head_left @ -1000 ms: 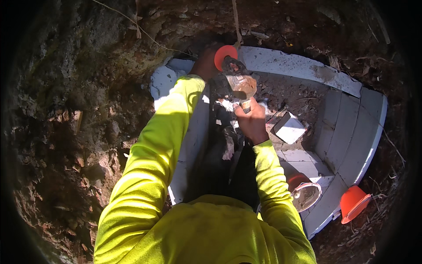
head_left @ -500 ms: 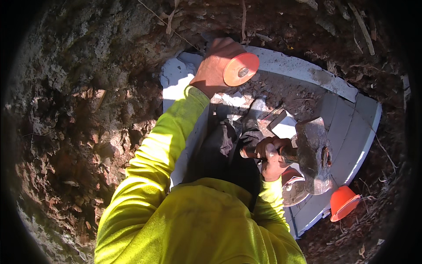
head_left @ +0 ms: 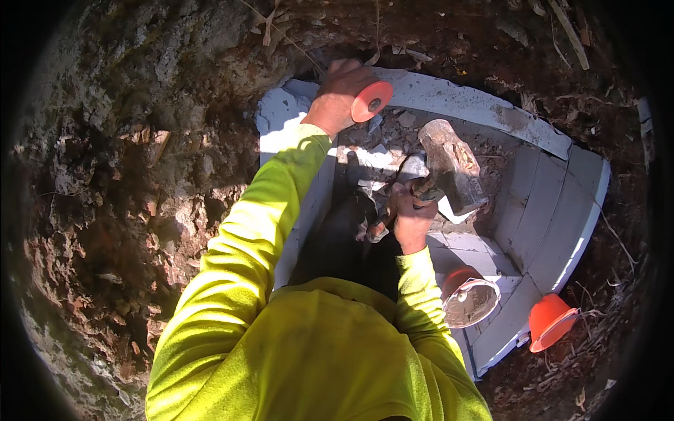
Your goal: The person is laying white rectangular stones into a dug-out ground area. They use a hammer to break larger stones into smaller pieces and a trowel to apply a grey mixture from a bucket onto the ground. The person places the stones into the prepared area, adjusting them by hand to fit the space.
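My left hand point(head_left: 333, 105) is wrapped round a chisel whose round orange guard point(head_left: 372, 102) faces up toward me. The chisel's blade is hidden below the hand, which sits at the far left end of a pale curved wall top point(head_left: 463, 97). In my right hand point(head_left: 411, 219) is the short handle of a club hammer, its heavy, worn block head point(head_left: 455, 168) raised over the rubble just beyond my fist. Both hands are closed. The hammer head is apart from the chisel, to its lower right.
Broken pale rubble point(head_left: 406, 119) lies inside the walled hollow around my feet. A red-orange bucket point(head_left: 463, 277) stands inside at the right, and another orange bucket point(head_left: 547, 316) rests outside the right wall point(head_left: 572, 217). Rough earth point(head_left: 126, 210) rises along the left.
My right hand has swung the hammer up and left, away from the bucket and closer to the chisel. My left hand stays near the same spot, its guard tilted slightly.
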Demonstrator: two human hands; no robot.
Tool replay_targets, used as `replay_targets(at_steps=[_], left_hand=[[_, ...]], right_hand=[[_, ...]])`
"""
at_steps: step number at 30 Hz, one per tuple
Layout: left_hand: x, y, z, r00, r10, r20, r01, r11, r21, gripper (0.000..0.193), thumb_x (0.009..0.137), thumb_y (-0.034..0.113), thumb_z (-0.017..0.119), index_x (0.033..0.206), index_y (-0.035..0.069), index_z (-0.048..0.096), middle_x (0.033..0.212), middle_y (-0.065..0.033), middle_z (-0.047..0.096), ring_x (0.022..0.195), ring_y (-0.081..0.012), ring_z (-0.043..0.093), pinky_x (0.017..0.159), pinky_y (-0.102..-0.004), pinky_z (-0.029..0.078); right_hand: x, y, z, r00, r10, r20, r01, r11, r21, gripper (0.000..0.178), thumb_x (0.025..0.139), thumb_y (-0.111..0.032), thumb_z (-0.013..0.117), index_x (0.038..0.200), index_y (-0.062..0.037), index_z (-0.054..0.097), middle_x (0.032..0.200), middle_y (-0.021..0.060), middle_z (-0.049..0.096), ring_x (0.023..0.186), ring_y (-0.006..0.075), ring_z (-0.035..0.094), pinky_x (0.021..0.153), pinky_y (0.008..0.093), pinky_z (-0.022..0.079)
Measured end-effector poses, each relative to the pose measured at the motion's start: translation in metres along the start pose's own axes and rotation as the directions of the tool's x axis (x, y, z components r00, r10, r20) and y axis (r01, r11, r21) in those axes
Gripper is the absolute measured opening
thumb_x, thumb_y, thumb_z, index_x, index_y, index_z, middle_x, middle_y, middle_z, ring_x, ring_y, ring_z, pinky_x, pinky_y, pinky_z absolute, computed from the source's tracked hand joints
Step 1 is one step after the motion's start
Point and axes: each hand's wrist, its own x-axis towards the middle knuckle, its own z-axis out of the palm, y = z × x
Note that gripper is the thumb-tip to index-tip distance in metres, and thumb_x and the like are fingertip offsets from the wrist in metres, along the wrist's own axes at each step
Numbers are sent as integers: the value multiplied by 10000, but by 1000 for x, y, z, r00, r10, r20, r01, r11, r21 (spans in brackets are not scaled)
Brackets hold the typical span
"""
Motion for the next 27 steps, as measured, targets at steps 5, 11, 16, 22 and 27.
replay_targets(at_steps=[5, 11, 16, 22, 27], left_hand=[[-4, 3, 8, 1000, 4, -25, -4, 1000, -12, 225, 639, 200, 724, 850, 147, 664, 843, 6, 615, 873, -223, 559, 844, -363, 401], [-4, 7, 19, 997, -79, 18, 77, 992, 103, 330, 653, 194, 780, 961, 129, 680, 908, -45, 647, 885, -270, 588, 848, -380, 437], [-28, 43, 44, 970, -243, 23, 241, 936, -258, 277, 714, 237, 748, 933, 86, 670, 983, -81, 626, 1122, -275, 550, 930, -405, 372], [-27, -17, 45, 951, -304, -62, 302, 952, -43, 240, 665, 205, 744, 871, 114, 662, 940, -83, 625, 961, -290, 547, 859, -405, 405], [-45, -49, 39, 948, -317, -29, 318, 947, 43, 252, 661, 189, 753, 882, 110, 662, 934, -77, 623, 944, -288, 551, 853, -413, 412]], right_hand=[[-11, -36, -7, 938, -345, -23, 332, 877, 347, 115, 903, -74, 519, 839, -59, 424, 547, 40, 336, 455, 159, 363, 476, 337, 421], [43, 24, -1, 971, -91, 220, 178, 890, -420, 181, 870, -128, 619, 743, -1, 594, 595, 38, 535, 529, 108, 480, 522, 287, 389], [8, 31, -45, 997, 47, 54, -29, 954, -297, 147, 866, -63, 619, 735, -2, 592, 549, -4, 541, 478, 62, 461, 440, 263, 333], [-5, -21, -76, 977, -208, -44, 180, 918, -354, 86, 837, -43, 629, 798, -1, 565, 651, 40, 563, 548, 102, 486, 525, 278, 402], [-3, -67, -45, 894, -442, -73, 448, 882, 148, 147, 863, -32, 572, 786, -59, 450, 586, 38, 417, 491, 150, 430, 498, 328, 423]])
